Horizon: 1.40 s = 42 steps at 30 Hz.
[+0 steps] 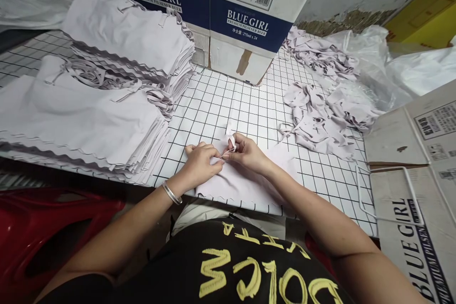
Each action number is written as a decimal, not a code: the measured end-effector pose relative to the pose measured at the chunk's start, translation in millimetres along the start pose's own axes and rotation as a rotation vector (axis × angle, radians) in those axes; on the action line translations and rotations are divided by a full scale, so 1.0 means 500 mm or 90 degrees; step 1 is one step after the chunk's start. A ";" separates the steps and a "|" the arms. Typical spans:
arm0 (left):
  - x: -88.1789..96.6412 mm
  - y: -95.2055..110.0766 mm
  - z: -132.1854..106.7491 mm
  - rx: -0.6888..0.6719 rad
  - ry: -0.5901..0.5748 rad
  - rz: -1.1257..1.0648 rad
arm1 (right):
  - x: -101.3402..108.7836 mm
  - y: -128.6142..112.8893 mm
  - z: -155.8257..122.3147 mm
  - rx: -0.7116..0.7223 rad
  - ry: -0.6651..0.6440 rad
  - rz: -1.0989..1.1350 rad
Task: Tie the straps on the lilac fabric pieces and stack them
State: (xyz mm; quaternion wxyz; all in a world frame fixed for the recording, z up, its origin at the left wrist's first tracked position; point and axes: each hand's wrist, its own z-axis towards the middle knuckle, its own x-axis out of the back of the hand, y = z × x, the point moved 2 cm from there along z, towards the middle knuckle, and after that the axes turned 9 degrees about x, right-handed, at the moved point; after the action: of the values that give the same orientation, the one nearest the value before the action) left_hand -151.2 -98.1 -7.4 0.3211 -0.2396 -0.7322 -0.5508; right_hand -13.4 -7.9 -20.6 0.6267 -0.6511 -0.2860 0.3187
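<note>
A pale pink-lilac fabric piece with narrow straps, looking like a camisole top [237, 183], lies at the front edge of the gridded table before me. My left hand [204, 161], below a silver bangle, pinches the garment near its upper edge. Close against it, my right hand [245, 152] is closed on a thin strap [230, 140] of the same garment. The fingertips of both hands nearly meet, and the exact spot they grip is partly hidden. The lower hem of the garment spreads flat toward my body.
Two stacks of folded matching garments, a nearer stack [78, 118] and a farther stack [124, 38], fill the left side. A tall beer carton [245, 23] stands at the back. Loose crumpled garments [320, 118] lie right, beside another carton [399, 152]. A red stool [53, 204] sits lower left.
</note>
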 end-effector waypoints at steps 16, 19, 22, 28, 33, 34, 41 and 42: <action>0.000 -0.003 -0.002 0.007 0.006 -0.024 | 0.000 -0.008 0.001 -0.010 0.015 -0.002; 0.002 0.003 -0.002 0.011 0.002 -0.011 | -0.010 -0.012 0.003 -0.001 0.021 0.017; 0.001 0.005 -0.001 0.013 0.003 -0.008 | -0.013 -0.009 0.002 0.001 0.018 0.010; -0.005 0.000 -0.003 0.016 0.012 -0.019 | -0.005 0.000 -0.003 -0.005 0.007 -0.041; -0.011 -0.005 -0.006 0.012 0.036 -0.022 | 0.001 -0.014 -0.003 0.033 -0.022 -0.180; -0.012 -0.005 -0.007 0.012 0.041 -0.024 | 0.002 -0.018 -0.003 0.046 -0.025 -0.224; -0.012 0.003 -0.013 -0.006 0.078 -0.025 | 0.001 -0.039 -0.002 0.063 -0.046 -0.372; -0.013 0.005 -0.014 -0.009 0.085 -0.021 | 0.001 -0.042 -0.002 0.067 -0.060 -0.409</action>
State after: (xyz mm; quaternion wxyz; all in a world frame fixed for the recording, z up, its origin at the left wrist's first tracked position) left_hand -143.7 -104.3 -9.3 0.3582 -0.1925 -0.7092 -0.5759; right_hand -11.4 -7.1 0.2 0.7142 -0.4784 -0.4887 0.1490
